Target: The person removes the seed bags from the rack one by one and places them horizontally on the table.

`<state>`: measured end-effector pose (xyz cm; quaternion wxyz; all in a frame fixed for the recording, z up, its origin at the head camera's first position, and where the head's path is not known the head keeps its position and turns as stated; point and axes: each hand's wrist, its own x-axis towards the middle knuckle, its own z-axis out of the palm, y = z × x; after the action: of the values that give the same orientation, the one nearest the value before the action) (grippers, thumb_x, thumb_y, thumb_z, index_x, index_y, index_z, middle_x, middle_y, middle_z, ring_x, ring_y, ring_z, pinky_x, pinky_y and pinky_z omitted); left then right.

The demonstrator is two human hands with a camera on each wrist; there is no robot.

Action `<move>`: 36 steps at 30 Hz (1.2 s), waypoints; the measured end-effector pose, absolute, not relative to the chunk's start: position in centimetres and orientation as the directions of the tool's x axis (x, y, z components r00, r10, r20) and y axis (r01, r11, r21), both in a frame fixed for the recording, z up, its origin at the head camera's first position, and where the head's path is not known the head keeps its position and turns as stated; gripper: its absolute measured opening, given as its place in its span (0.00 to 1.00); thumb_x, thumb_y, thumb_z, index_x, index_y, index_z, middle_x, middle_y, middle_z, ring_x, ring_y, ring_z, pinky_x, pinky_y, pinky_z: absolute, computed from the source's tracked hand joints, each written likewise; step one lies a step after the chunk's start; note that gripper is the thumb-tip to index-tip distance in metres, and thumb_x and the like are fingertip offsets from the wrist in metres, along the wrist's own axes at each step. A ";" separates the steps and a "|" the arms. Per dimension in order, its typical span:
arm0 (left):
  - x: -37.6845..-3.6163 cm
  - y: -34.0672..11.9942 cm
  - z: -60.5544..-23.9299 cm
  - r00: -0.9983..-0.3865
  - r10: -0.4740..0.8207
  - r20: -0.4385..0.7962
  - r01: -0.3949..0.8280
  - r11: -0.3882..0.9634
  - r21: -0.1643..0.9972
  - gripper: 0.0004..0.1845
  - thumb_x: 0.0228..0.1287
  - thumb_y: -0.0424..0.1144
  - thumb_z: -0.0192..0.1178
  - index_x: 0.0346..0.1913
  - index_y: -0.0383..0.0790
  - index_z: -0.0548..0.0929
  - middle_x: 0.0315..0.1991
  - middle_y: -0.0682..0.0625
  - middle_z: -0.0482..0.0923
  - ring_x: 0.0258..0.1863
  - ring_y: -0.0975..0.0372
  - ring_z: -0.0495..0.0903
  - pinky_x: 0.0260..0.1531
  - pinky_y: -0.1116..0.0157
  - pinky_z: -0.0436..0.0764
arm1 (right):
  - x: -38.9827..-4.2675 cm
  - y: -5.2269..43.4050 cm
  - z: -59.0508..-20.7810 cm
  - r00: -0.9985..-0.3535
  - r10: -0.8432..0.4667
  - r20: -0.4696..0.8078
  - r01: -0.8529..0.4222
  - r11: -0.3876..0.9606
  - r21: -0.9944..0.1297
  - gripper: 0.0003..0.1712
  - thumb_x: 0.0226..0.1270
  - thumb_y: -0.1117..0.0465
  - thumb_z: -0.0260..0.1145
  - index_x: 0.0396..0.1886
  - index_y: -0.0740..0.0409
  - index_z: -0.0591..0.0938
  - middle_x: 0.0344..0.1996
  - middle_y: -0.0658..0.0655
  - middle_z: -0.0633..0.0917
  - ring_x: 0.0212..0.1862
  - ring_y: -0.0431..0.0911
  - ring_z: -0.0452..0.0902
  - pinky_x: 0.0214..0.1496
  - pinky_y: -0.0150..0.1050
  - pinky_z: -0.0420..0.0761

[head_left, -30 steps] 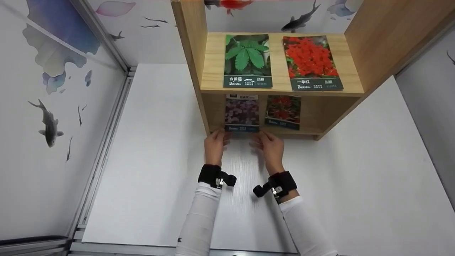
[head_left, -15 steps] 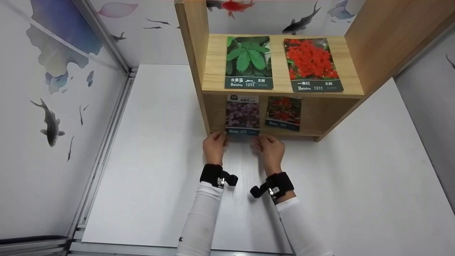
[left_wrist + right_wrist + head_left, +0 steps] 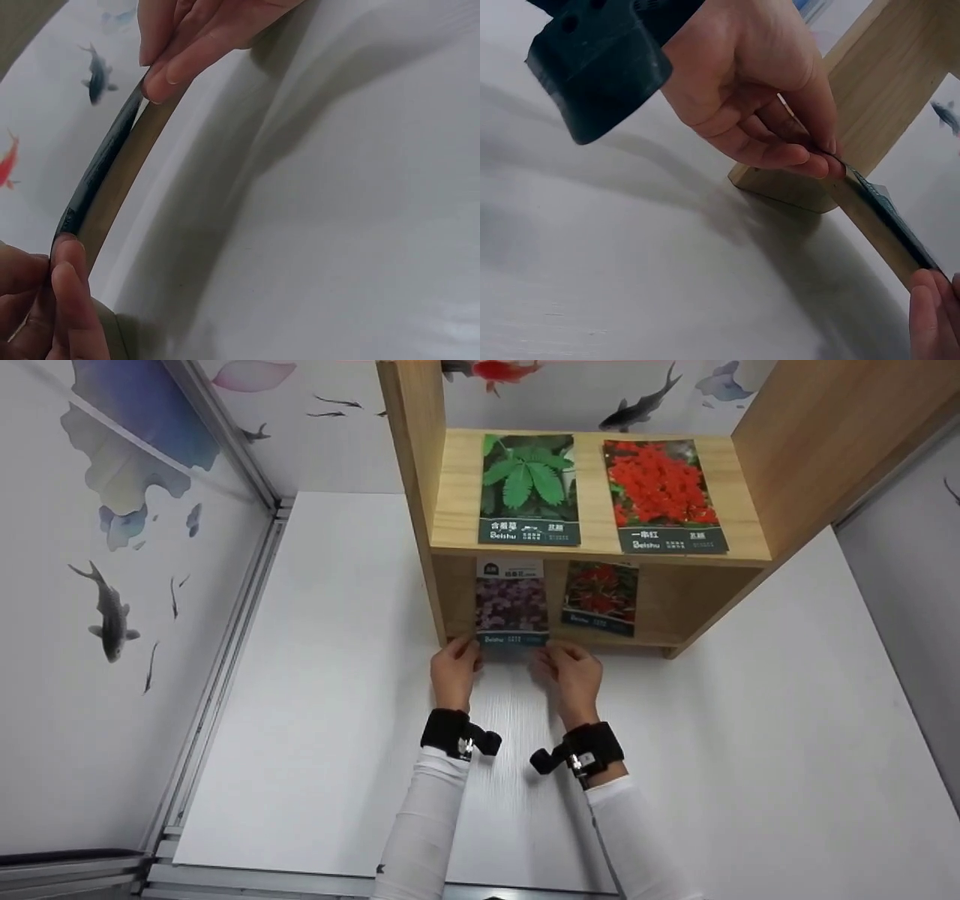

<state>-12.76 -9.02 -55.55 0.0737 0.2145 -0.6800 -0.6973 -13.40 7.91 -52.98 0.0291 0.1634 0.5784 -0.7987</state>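
Note:
A flat seed packet [image 3: 512,604] printed with purple flowers lies at the left of the lower shelf, its dark bottom edge overhanging the front. My left hand [image 3: 454,664] pinches its near left corner, thumb against fingers. At the near right corner my right hand [image 3: 571,671] pinches the packet likewise. Both wrist views show the packet edge-on between the two hands: the left wrist view has my left hand [image 3: 52,304] at lower left, and the right wrist view has my right hand [image 3: 935,319] at lower right. The upper shelf board hides part of the packet's top.
The wooden shelf unit [image 3: 411,472] stands on a white table [image 3: 337,675]. A red-flower packet [image 3: 600,596] lies right of the held one. Above are a green-leaf packet [image 3: 529,487] and another red-flower packet [image 3: 664,495]. Walls with painted fish enclose the table.
Both hands keep their pinch. The purple-flower packet has slid slightly toward the person, showing more of its top label. The head view has shifted a little.

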 end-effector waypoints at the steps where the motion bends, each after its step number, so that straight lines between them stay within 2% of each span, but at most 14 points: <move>1: -12.6 -9.0 -55.6 -0.901 -0.387 -0.199 -0.190 -0.062 0.980 0.13 0.62 0.36 0.55 0.48 0.37 0.79 0.34 0.41 0.80 0.32 0.55 0.80 0.32 0.62 0.78 | -13.4 8.0 -53.0 -0.945 0.136 -0.298 0.239 -0.338 -0.910 0.15 0.60 0.68 0.60 0.45 0.74 0.77 0.37 0.69 0.80 0.42 0.59 0.77 0.50 0.51 0.71; 7: -11.9 -8.9 -55.7 -0.915 -0.348 -0.206 -0.188 -0.085 0.978 0.17 0.63 0.35 0.52 0.55 0.38 0.75 0.38 0.37 0.78 0.34 0.51 0.79 0.35 0.55 0.77 | -13.0 8.5 -52.8 -0.948 0.071 -0.311 0.279 -0.291 -0.915 0.18 0.61 0.67 0.59 0.50 0.70 0.75 0.42 0.71 0.78 0.42 0.56 0.78 0.51 0.50 0.71; 14: -11.1 -8.7 -55.8 -0.921 -0.330 -0.207 -0.198 -0.059 0.978 0.17 0.63 0.36 0.52 0.55 0.44 0.76 0.35 0.36 0.77 0.30 0.53 0.78 0.32 0.50 0.74 | -12.8 8.9 -52.8 -0.957 0.026 -0.290 0.283 -0.145 -0.948 0.18 0.62 0.64 0.59 0.51 0.66 0.76 0.39 0.71 0.78 0.38 0.56 0.78 0.43 0.47 0.76; 18: -10.7 -8.6 -55.9 -0.921 -0.332 -0.204 -0.203 -0.037 0.978 0.17 0.63 0.37 0.52 0.55 0.46 0.76 0.33 0.39 0.78 0.29 0.56 0.77 0.30 0.51 0.74 | -12.9 9.1 -53.6 -0.963 -0.004 -0.271 0.270 -0.104 -0.957 0.20 0.61 0.62 0.61 0.53 0.63 0.75 0.38 0.73 0.78 0.35 0.56 0.78 0.37 0.44 0.78; 23: -10.3 -8.4 -55.7 -0.920 -0.341 -0.191 -0.203 -0.002 0.979 0.17 0.62 0.36 0.51 0.54 0.48 0.77 0.32 0.42 0.78 0.27 0.60 0.76 0.30 0.51 0.75 | -12.8 9.2 -54.5 -0.971 -0.002 -0.238 0.238 -0.070 -0.969 0.21 0.60 0.60 0.62 0.53 0.60 0.75 0.37 0.74 0.77 0.34 0.57 0.78 0.36 0.43 0.79; 28: -9.9 -8.3 -55.5 -0.923 -0.344 -0.170 -0.197 0.045 0.979 0.17 0.62 0.36 0.51 0.54 0.47 0.77 0.32 0.42 0.78 0.26 0.61 0.76 0.26 0.60 0.76 | -12.3 9.5 -54.6 -0.976 0.011 -0.218 0.218 -0.044 -0.975 0.22 0.61 0.60 0.61 0.55 0.59 0.74 0.36 0.72 0.78 0.33 0.55 0.79 0.36 0.42 0.79; 31: -9.6 -8.2 -55.3 -0.925 -0.348 -0.152 -0.184 0.058 0.981 0.17 0.62 0.35 0.51 0.54 0.46 0.77 0.33 0.42 0.78 0.27 0.60 0.77 0.24 0.64 0.75 | -11.9 9.6 -54.4 -0.980 0.003 -0.200 0.199 -0.027 -0.980 0.22 0.62 0.59 0.60 0.56 0.58 0.73 0.35 0.71 0.79 0.33 0.53 0.79 0.37 0.42 0.79; 36: -8.8 -8.2 -54.4 -0.928 -0.355 -0.116 -0.140 0.045 0.989 0.17 0.62 0.34 0.51 0.53 0.45 0.78 0.34 0.42 0.78 0.31 0.52 0.79 0.28 0.59 0.76 | -11.0 9.9 -53.7 -0.986 -0.026 -0.164 0.164 -0.024 -0.986 0.23 0.62 0.58 0.60 0.56 0.59 0.72 0.31 0.67 0.80 0.33 0.55 0.79 0.36 0.43 0.79</move>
<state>-8.84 -8.20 -54.45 0.0801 0.1722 -0.7182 -0.6694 -11.00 9.91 -53.68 0.0665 0.0499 0.6954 -0.7138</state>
